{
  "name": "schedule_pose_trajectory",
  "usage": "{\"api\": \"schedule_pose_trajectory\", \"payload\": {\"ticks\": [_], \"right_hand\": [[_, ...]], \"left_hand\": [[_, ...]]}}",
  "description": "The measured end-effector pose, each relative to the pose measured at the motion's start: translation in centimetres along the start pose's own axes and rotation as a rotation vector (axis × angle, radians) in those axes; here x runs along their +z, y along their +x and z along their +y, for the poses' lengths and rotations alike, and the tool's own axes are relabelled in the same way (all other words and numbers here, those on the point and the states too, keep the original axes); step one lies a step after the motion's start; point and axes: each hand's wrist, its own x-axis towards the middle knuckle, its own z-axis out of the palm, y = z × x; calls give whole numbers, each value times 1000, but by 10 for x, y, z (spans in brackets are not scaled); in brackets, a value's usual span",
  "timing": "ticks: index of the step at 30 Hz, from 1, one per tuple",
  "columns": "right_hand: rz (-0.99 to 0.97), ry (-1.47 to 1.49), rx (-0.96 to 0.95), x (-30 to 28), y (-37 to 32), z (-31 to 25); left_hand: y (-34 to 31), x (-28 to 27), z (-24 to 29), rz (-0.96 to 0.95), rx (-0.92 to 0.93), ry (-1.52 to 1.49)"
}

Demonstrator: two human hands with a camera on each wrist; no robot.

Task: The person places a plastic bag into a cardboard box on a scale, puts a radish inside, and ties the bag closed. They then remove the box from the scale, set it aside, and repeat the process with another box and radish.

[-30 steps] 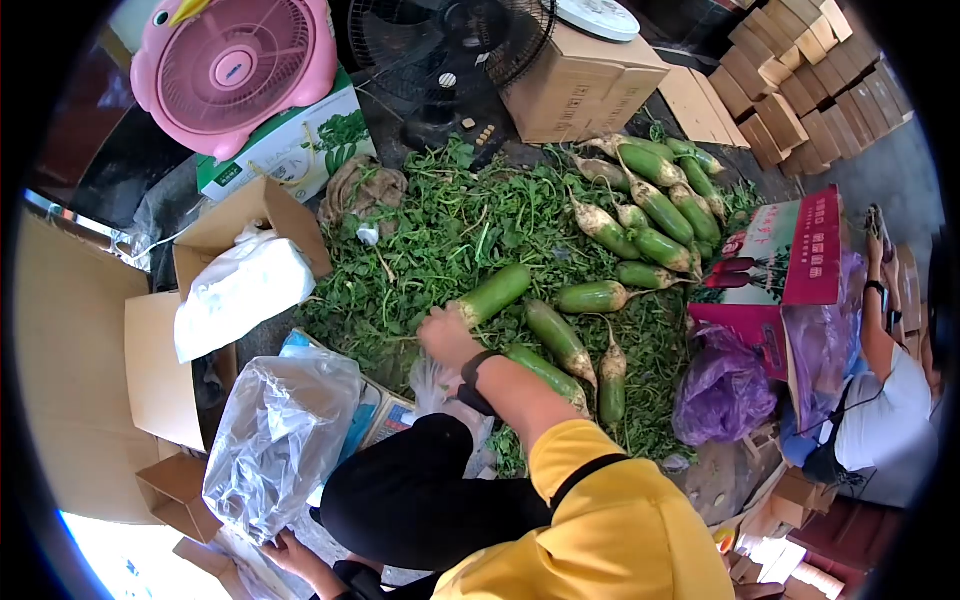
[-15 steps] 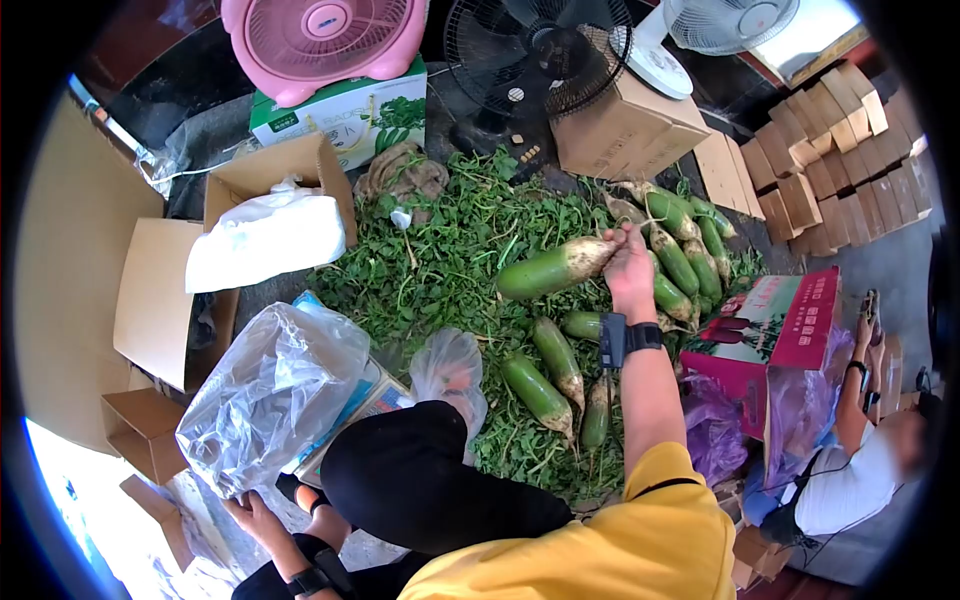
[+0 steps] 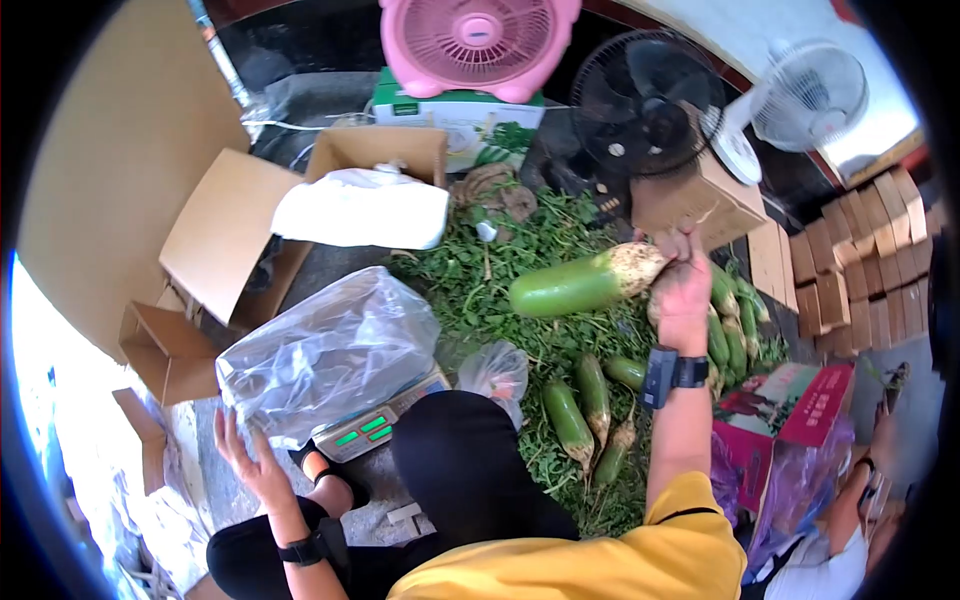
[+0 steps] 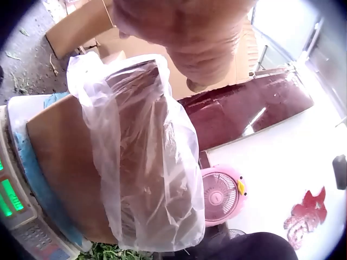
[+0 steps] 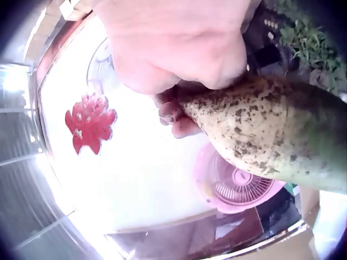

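Observation:
My right hand [image 3: 685, 285] holds a big green radish [image 3: 565, 288] by its pale, soil-speckled root end. The radish lies nearly level above the leafy greens, its green end pointing left. In the right wrist view, fingers curl round the narrow tip of the radish [image 5: 244, 122]. My left hand [image 3: 250, 465] is raised with fingers spread, beside a clear plastic bag [image 3: 325, 350] that covers a cardboard box. Bag and box sit on a scale [image 3: 372, 428] with lit green displays. The left wrist view shows the left hand [image 4: 187, 35] above the bagged box [image 4: 143, 157].
Several radishes [image 3: 568, 420] lie on the greens [image 3: 470, 275], with more piled at the right. A red radish carton [image 3: 790, 410] with purple plastic stands there. Fans, including a pink one [image 3: 480, 45], line the back. An open box with a white bag [image 3: 365, 208] is at left.
My right hand has picked the radish up off the greens and carried it up and right. My left hand has let go of the plastic bag and risen. The head view has swung left.

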Motion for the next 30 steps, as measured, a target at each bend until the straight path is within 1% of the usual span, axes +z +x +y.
{"api": "schedule_pose_trajectory", "payload": {"ticks": [2,4,5,6,7,9,10,11,12,13,14,16,18,22,24,26,27,28,29,30], "right_hand": [[-156,-57,17,36,3,1],[-353,-66,48,73,10,5],[-431,-76,70,97,11,9],[-507,-91,88,120,11,12],[-576,-82,110,143,10,18],[-733,2,217,186,9,37],[-765,-15,242,204,8,50],[-733,-118,218,220,4,63],[-833,-142,260,233,4,80],[-782,-226,241,249,-6,97],[-931,-282,231,259,-8,116],[-993,-492,288,279,-25,149],[-1125,-601,494,290,-38,176],[-1350,-983,624,287,-63,239],[-1565,-1100,436,275,-71,269],[-1687,-1306,377,256,-76,299],[-1694,-1302,388,246,-77,311],[-1712,-1378,371,237,-78,322],[-1730,-1454,354,228,-79,333],[-1738,-1448,369,220,-80,344]], "left_hand": [[6,0,11,-27,85,126],[12,1,20,-63,66,66],[14,3,14,-59,103,105],[15,4,12,-61,85,63],[16,5,14,-65,70,100],[16,7,17,-77,51,136],[16,9,17,-79,46,134],[17,9,16,-89,44,155],[18,10,19,-110,15,164],[19,10,22,-120,-12,150],[21,9,23,-130,-39,137],[24,7,16,-178,-47,123],[25,7,14,-196,-69,111],[25,8,9,-213,-91,90],[27,8,11,-223,-97,112],[27,9,9,-235,-114,113],[28,9,10,-230,-108,76],[28,9,11,-225,-104,40],[27,10,10,-236,-100,56],[27,10,9,-238,-113,60]]}}
